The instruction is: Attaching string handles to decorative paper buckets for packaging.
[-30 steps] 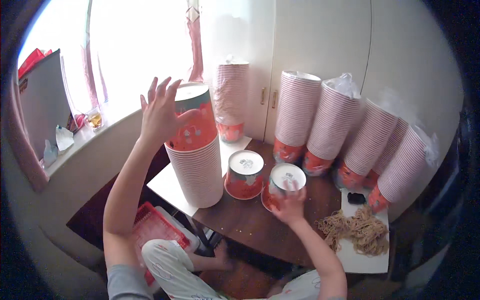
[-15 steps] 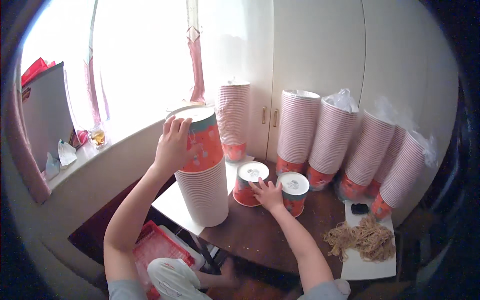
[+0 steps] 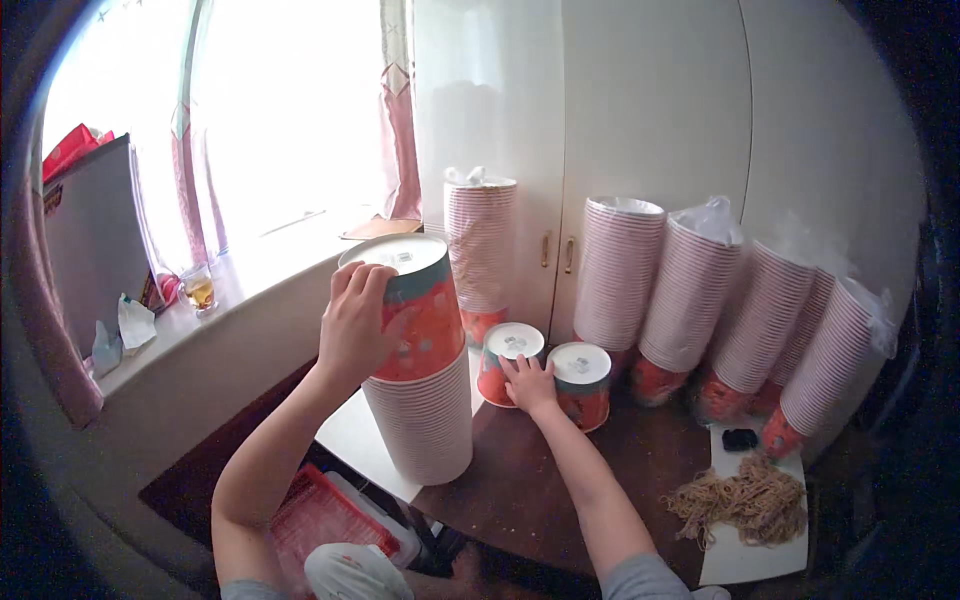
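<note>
A tall stack of upside-down white paper buckets [image 3: 425, 425] stands at the near left of the brown table. Its top bucket [image 3: 432, 325] shows an orange printed side with a green band. My left hand [image 3: 358, 320] is closed on that top bucket, fingers curled over its upper edge and the thumb along its side. Two more upturned orange buckets stand close together beyond, a left bucket [image 3: 515, 342] and a right bucket [image 3: 582, 370]. My right hand [image 3: 530, 385] is open, its spread fingers touching the left one, the palm in front of the right one.
Several tall bucket stacks, some in clear plastic, line the white cabinet [image 3: 660, 100]; one [image 3: 480, 245] stands by the window. Tan string [image 3: 745, 505] and a black object [image 3: 740, 439] lie on a white board at right. A red basket [image 3: 335, 525] sits below the table.
The view has shifted, so the scene sits lower and further right. The two single buckets are closer together. My right hand has moved slightly left; my left hand stays on the stack's top bucket.
</note>
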Available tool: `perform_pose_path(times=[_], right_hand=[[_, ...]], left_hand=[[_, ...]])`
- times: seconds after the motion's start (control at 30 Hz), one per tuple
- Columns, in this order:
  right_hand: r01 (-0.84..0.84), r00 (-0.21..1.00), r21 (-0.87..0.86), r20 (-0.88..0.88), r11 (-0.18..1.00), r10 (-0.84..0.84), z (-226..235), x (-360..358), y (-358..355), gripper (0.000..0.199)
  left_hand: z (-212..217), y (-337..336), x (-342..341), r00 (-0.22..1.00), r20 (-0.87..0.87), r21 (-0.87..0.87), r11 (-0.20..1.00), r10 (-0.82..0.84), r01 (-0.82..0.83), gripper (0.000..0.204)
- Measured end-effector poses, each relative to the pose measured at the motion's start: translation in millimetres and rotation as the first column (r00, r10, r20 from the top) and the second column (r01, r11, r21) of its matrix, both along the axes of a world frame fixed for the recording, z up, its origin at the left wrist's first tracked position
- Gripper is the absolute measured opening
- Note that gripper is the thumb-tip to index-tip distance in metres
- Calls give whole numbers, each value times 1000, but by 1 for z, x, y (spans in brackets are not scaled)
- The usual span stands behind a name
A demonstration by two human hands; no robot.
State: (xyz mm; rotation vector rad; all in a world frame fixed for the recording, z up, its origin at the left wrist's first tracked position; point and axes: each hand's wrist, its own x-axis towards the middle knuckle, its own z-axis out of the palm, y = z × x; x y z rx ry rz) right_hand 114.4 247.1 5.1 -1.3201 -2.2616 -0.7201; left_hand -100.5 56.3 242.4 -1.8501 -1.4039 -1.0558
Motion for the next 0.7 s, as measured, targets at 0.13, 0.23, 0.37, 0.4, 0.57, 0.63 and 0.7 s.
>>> perform_pose_path(times=[0.13,0.23,0.37,0.4,0.57,0.63,0.7], right_hand=[[-53,998,-42,-28,998,52,4,-9,0,51],[-54,997,-95,-63,994,48,6,-9,1,51],[-100,976,-18,-194,995,95,0,4,7,52],[-134,966,-14,-226,991,128,1,8,7,52],[-98,951,105,-282,990,125,16,41,-19,56],[49,929,176,-370,983,20,11,67,-26,62],[108,807,91,-590,990,-34,2,102,-31,76]], left_hand=[[1,1,1,999,38,-32,999,28,-27,38],[3,2,-2,996,91,-28,1000,-4,6,34],[7,3,-2,990,134,-22,999,-42,46,29],[9,2,-3,986,154,-25,998,-60,65,27],[19,2,-3,980,183,-13,996,-79,83,26],[31,2,-5,972,220,32,996,-88,83,27],[51,0,-5,962,255,57,995,-98,86,26]])
